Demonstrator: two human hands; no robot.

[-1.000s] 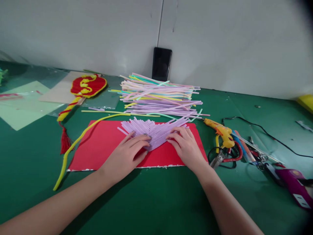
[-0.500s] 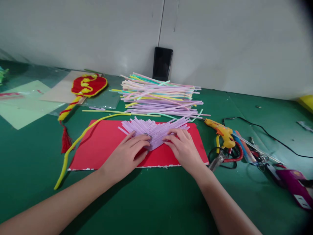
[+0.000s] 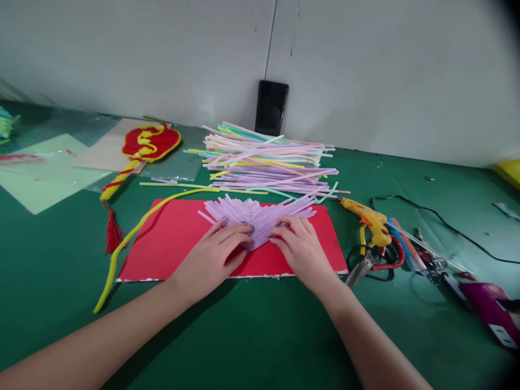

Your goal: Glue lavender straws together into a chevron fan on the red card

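Purple pipe cleaners (image 3: 260,219) lie in a V-shaped, herringbone layer on a red board (image 3: 162,238) with a ragged white front edge. My left hand (image 3: 217,249) rests on the left half of the layer, its fingers stretched out and its thumb apart below. On the right side, my right hand (image 3: 298,244) has bent fingers, with the fingertips and thumb close together on the layer's lower right edge. Both hands cover part of the purple strands. A long yellow pipe cleaner (image 3: 124,241) curves across the board's left side.
Behind the board is a pile of coloured pipe cleaners (image 3: 268,157), and a phone (image 3: 272,107) leans on the wall. A red and yellow fan-shaped ornament (image 3: 150,143) lies left. At right are an orange glue gun (image 3: 368,219), scissors (image 3: 361,266), a black cable and a purple object (image 3: 489,306).
The whole view has shifted very slightly. Both hands stay on the purple layer, with the right fingers drawn a little closer together.
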